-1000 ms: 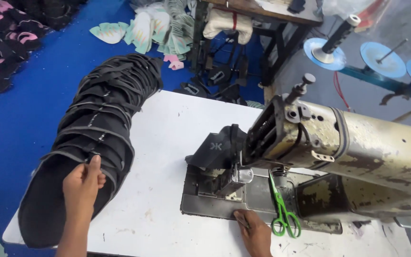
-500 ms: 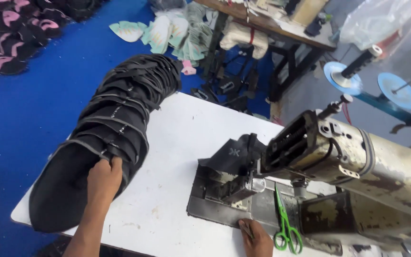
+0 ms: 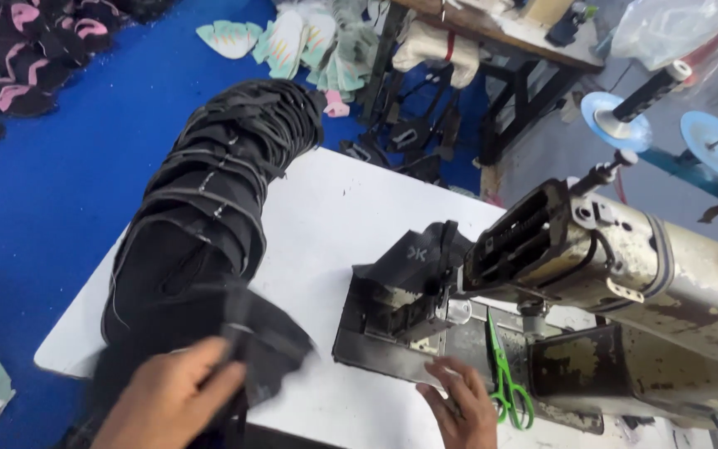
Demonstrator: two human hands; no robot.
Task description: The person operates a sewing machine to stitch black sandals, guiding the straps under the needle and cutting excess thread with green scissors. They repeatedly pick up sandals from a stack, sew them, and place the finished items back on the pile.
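Head view: left hand point(image 3: 168, 399) fingers clenched on black fabric piece point(image 3: 263, 345), right hand point(image 3: 463, 407) fingers flat, released, on machine bed point(image 3: 392, 353).

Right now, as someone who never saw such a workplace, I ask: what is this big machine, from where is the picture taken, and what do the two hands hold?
The picture comes from a camera on the worker's head, looking down at a white table. The big worn metal body is an industrial sewing machine; a black fabric piece lies under its head. A long stack of black cut pieces lies on the table. The left hand pinches one black piece at the stack's near end. The right hand rests flat on the machine's metal base plate and holds nothing. Green scissors lie beside it.
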